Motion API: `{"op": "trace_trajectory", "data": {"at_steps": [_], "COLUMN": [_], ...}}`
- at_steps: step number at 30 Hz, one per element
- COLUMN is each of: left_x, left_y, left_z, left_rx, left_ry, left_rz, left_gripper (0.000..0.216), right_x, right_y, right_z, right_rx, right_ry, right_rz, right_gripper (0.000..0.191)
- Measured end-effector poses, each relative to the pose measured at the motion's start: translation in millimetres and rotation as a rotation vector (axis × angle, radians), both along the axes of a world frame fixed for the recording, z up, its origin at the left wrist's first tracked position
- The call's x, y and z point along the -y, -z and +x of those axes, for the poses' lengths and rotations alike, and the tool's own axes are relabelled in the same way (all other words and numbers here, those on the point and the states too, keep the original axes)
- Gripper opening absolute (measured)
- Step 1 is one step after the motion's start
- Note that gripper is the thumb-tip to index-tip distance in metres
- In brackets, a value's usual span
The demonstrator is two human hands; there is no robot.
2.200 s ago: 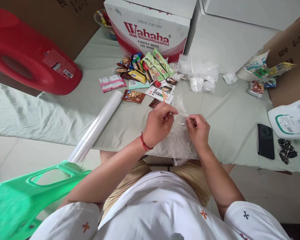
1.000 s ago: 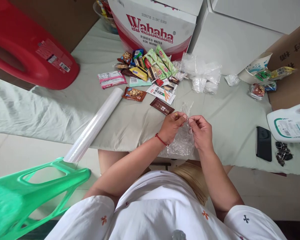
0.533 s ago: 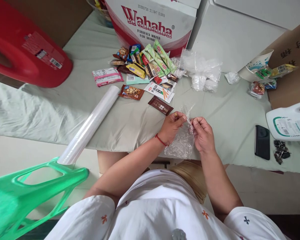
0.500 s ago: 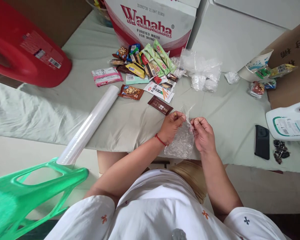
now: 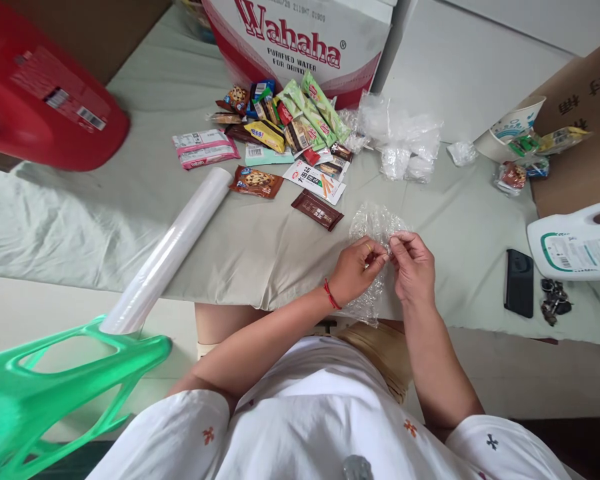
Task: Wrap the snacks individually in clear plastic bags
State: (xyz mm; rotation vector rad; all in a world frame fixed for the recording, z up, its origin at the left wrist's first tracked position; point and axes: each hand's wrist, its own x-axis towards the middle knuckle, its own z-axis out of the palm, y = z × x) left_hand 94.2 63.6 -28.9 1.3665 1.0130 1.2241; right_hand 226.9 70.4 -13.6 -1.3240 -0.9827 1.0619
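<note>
Head view: a desk (image 5: 460,233) under pale green cloth carries everything about the two hands. At its back stands a white and red box (image 5: 305,50) printed "Wahaha" with ®, "PURIFIED WATER" and "FOR DRINK…", the rest hidden by packets; the code above, cut by the frame, ends in 01909. At right, a brown carton (image 5: 595,167) bears slanted Chinese characters. A red jug (image 5: 80,143) at left has a barcode and print too small to read. Below it is a green stool (image 5: 3,400). A shiny clear roll (image 5: 170,250) slants past the desk's front edge towards it. A white jug (image 5: 575,250) shows a green-framed label, its text unreadable.

The crumpled clear plastic (image 5: 367,297) is at the front edge, between and beneath the hands. The left hand (image 5: 357,270) has a narrow grip, fingertips pinching it; the right hand (image 5: 415,273), just beside, pinches it too.

Wrapped bundles (image 5: 403,140) lie behind, a black phone (image 5: 519,283) well to the right. A pink packet (image 5: 205,150) seems to read "nabati"; a white packet (image 5: 316,181) has Chinese characters beside pictured sticks. Nearer lies a brown bar (image 5: 317,209), its lettering too small. Dark keys (image 5: 555,301) rest near the phone.
</note>
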Motion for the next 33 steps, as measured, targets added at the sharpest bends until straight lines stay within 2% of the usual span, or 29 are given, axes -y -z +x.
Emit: {"op": "trace_trajectory", "data": {"at_steps": [4, 7, 14, 18, 21, 25, 29, 33], "left_x": [-7.6, -16.7, -29.8, -31.7, -29.6, -23.8, -18.5, -14.6], "left_y": [-3.1, -9.9, -29.8, -28.3, -25.4, -26.0, -26.6, -24.7], "left_z": [-1.7, -6.8, -17.5, -16.3, -14.7, -14.1, -11.3, -4.1], "left_rx": [0.273, 0.429, 0.362, 0.291, 0.372, 0.496, 0.496, 0.432], "left_ry": [-0.079, -0.136, -0.141, -0.155, -0.134, -0.064, -0.010, -0.024], "left_rz": [-0.264, -0.388, -0.543, -0.527, -0.498, -0.474, -0.418, -0.367], "left_gripper": [0.027, 0.037, 0.058, 0.051, 0.037, 0.029, 0.031, 0.034], "right_x": [5.1, 11.3, 28.9, 37.3, 40.8, 38.0, 25.8, 13.3], "right_y": [3.2, 4.4, -0.5, -0.5, 3.4, 6.3, -5.3, -23.1], "right_z": [3.9, 5.9, 6.9, 7.4, 10.4, 17.3, 17.1, 4.9], "right_rx": [0.159, 0.316, 0.612, 0.678, 0.663, 0.480, 0.244, 0.373], "right_ry": [0.017, -0.018, -0.124, -0.186, -0.187, -0.222, -0.161, -0.127], "right_rz": [0.113, 0.213, 0.330, 0.360, 0.337, 0.255, 0.223, 0.214], "right_gripper": [0.018, 0.011, 0.015, 0.022, 0.023, 0.022, 0.025, 0.022]}}
